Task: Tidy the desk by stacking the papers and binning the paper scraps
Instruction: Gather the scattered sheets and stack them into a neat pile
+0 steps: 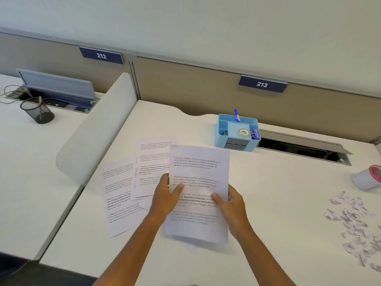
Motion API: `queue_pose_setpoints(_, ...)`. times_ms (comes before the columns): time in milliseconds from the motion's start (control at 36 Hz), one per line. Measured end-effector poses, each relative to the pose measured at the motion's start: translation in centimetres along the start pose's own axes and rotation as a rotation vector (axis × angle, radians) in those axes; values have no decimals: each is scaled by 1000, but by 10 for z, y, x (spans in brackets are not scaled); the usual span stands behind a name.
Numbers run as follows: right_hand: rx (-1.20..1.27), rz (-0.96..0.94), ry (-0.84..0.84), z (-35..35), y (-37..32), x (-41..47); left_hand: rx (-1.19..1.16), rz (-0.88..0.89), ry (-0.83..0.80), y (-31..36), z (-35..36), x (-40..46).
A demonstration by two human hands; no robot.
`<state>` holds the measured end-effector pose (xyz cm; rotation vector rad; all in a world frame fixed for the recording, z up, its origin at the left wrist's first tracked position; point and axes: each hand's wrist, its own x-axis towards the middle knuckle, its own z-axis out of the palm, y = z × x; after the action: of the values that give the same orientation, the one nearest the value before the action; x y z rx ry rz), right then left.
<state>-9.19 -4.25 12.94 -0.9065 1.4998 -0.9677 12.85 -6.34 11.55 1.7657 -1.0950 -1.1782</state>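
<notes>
Papers — status?
— One printed sheet [199,193] is held above the white desk [278,203], near its front centre. Left hand [166,198] grips the sheet's left edge, thumb on the printed face. Right hand [232,205] grips the right edge, thumb likewise on top. Both hands are closed on this sheet.

— Remaining papers?
— Loose sheets [136,178] lie flat on the desk to the left of the held sheet, overlapping one another at differing angles. The exact count cannot be determined.

— Scraps?
— Paper scraps [354,223] lie scattered on the desk at the far right, well apart from the sheets.

— Bin?
— A small white container with a pink rim [369,179] lies tilted at the right edge, just beyond the scraps.

— Other items?
— A blue organiser [237,131] stands behind the held sheet, holding a pen, a tape roll and clips. A black mesh cup [38,111] stands on the neighbouring desk, beyond the grey divider [97,131].
</notes>
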Motion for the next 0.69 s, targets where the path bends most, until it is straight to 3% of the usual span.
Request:
queue_pose_setpoints(83,26,60,-5,0,1,4,171,-66,15,-13,-12,16)
queue_pose_setpoints(194,74,112,41,-2,9,9,560,-186,206,-36,-32,40)
queue_pose_setpoints(250,91,132,56,-4,13,12,644,-286,266,-42,-43,49)
queue_pose_setpoints(361,112,166,78,-8,20,16,660,-425,309,-54,-52,62)
queue_pose_setpoints(694,157,228,139,-7,25,23,642,-505,321,-56,-44,81)
